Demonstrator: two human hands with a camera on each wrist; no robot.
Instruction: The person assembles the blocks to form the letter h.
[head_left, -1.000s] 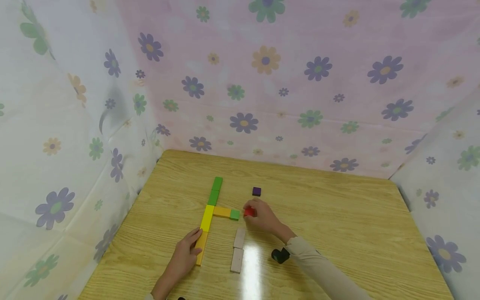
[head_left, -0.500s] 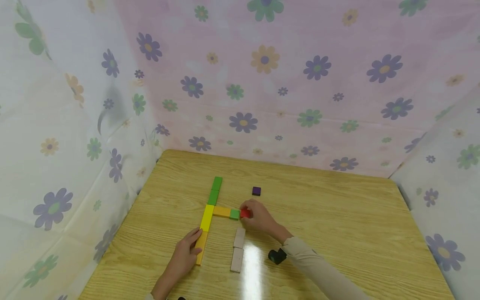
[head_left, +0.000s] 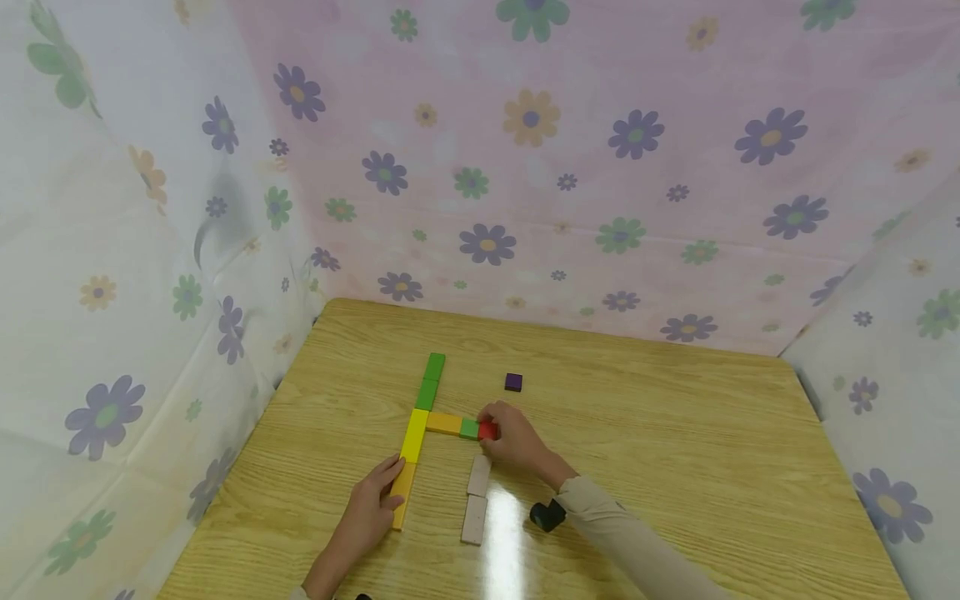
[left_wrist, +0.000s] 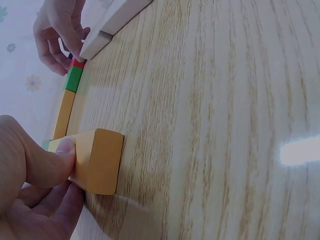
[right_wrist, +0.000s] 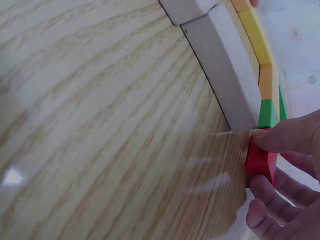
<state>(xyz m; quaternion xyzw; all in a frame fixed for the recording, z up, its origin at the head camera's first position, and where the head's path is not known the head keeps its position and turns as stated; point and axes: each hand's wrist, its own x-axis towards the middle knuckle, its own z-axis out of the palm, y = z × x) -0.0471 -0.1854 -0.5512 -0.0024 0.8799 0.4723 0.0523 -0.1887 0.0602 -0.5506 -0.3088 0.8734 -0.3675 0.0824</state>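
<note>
My right hand (head_left: 517, 435) pinches a red block (head_left: 487, 431) between thumb and fingers, right at the end of a small green block (head_left: 468, 428). That green block follows an orange block (head_left: 445, 423), which runs sideways from a yellow block (head_left: 414, 435). Two dark green blocks (head_left: 431, 382) continue the long row away from me. At the near end of this row, my left hand (head_left: 367, 507) grips an orange-yellow block (left_wrist: 106, 161), thumb on one side and fingers on the other. In the right wrist view, the red block (right_wrist: 261, 159) sits low on the table.
Two pale wooden blocks (head_left: 476, 500) lie end to end between the hands. A small purple block (head_left: 513, 382) stands beyond my right hand. A black object (head_left: 547, 515) is beside the right sleeve. Flowered cloth (head_left: 487, 167) walls off the table's back and sides.
My right hand has slid the red block to the left, closing the gap to the small green block. The left hand has stayed in place on the orange-yellow block.
</note>
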